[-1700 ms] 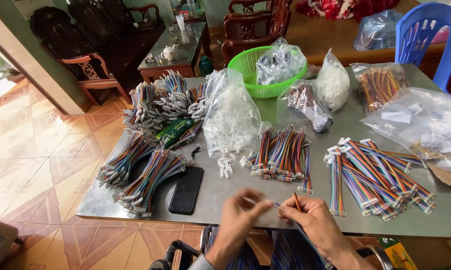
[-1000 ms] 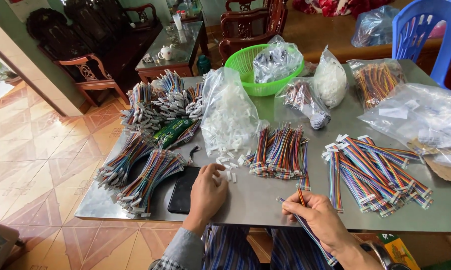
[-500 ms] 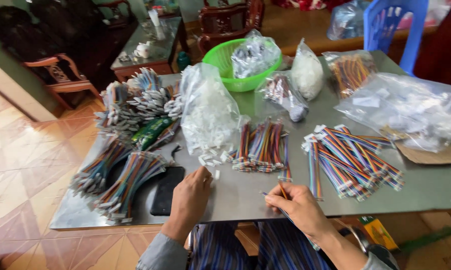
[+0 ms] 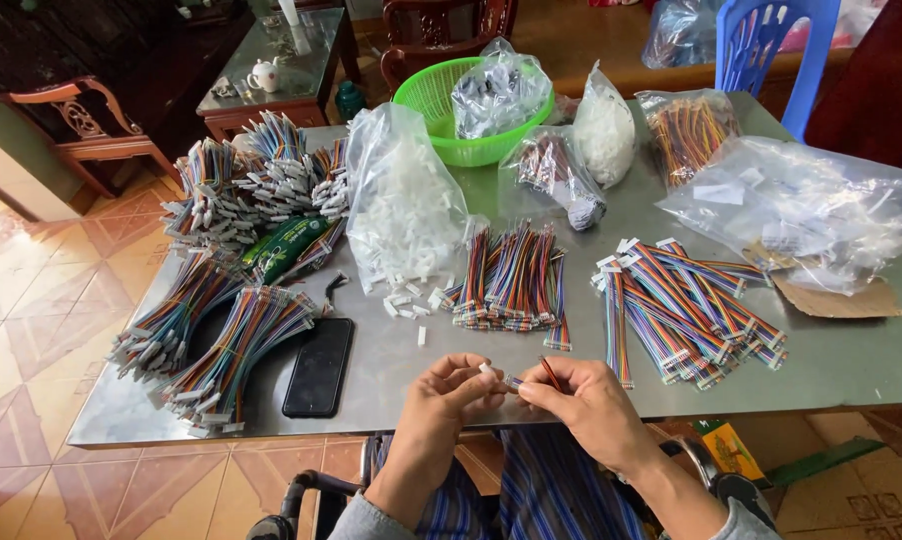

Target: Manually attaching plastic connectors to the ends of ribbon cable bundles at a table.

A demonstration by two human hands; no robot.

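Observation:
At the near table edge my left hand (image 4: 449,395) pinches a small white plastic connector (image 4: 487,369). Touching it from the right, my right hand (image 4: 583,402) grips the end of a multicoloured ribbon wire (image 4: 549,372), which runs back under that hand. Just beyond my hands lies a bundle of coloured wires without plugs (image 4: 513,277). Loose white connectors (image 4: 406,298) are scattered at the mouth of a clear bag of connectors (image 4: 403,200).
A black phone (image 4: 319,366) lies left of my hands. Finished wire bundles (image 4: 687,308) sit at right, more bundles (image 4: 216,335) at left. A green basket (image 4: 433,105), several plastic bags, cardboard (image 4: 839,298) and a blue chair (image 4: 771,45) stand behind.
My left hand went out to the loose white connectors, then came back to the table edge with one. Both hands now meet, connector against wire end. The camera moved closer.

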